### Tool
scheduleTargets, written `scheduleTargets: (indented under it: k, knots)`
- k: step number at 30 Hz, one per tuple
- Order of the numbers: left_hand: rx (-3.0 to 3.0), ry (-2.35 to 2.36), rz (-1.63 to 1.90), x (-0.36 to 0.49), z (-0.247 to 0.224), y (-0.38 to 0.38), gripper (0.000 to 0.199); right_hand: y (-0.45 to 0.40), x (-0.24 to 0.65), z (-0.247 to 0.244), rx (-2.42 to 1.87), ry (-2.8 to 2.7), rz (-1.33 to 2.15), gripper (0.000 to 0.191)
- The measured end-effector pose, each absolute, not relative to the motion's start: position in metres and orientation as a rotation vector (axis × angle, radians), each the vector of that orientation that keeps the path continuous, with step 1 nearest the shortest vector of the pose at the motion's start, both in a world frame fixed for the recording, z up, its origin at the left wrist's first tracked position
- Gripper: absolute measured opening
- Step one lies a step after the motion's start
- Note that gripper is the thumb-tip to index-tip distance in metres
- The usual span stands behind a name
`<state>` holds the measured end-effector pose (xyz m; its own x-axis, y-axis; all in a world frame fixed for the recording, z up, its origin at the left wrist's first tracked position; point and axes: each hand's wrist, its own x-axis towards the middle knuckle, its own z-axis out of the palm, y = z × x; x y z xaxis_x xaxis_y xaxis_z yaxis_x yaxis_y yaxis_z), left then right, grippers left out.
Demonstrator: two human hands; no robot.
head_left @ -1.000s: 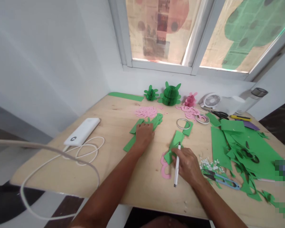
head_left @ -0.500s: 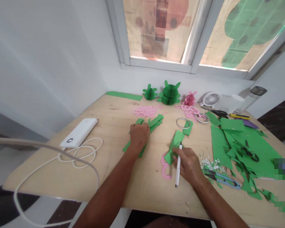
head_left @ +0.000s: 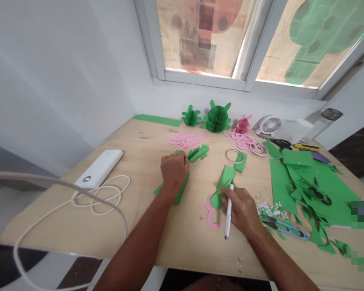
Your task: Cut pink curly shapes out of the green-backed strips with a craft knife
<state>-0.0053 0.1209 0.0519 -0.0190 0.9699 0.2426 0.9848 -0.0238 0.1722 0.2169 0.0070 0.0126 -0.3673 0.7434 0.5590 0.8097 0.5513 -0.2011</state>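
Observation:
My left hand [head_left: 175,171] is closed over a green paper piece [head_left: 180,196] on the left-centre of the table, its fingertips mostly hidden. Just beyond it lies a small heap of green paper strips [head_left: 202,151]. Between the fingers of my right hand [head_left: 242,208] a white pen [head_left: 229,212] slants with its dark tip pointing away from me. Those fingertips also touch a folded green paper strip [head_left: 224,180]. Partly under that strip is a curvy pink paper cutout [head_left: 212,218].
Pink cutouts [head_left: 185,140] and tape rolls [head_left: 258,149] lie farther back. Paper figures [head_left: 217,119] and a small fan [head_left: 269,125] stand along the wall. Blue thread snips [head_left: 288,228] and green scraps [head_left: 318,198] cover the right; a white power bank [head_left: 101,167] with cable lies left.
My left hand has shifted slightly left, and the paper under it has come apart from the green strips left beyond it. My right hand and the pen have hardly moved.

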Motion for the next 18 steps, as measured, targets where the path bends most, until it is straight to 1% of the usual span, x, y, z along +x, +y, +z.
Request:
scheduleTargets:
  k: [6, 18]
  knots:
    - [-2.088, -2.201, -0.425, -0.012, 0.051, 0.123, 0.030, 0.007, 0.217, 0.012, -1.252, -2.174, -0.127, 0.015]
    - [-2.385, -2.003, -0.241, 0.016, 0.040, 0.140, 0.027, 0.006, 0.214, 0.015, -1.248, -2.174, -0.135, 0.017]
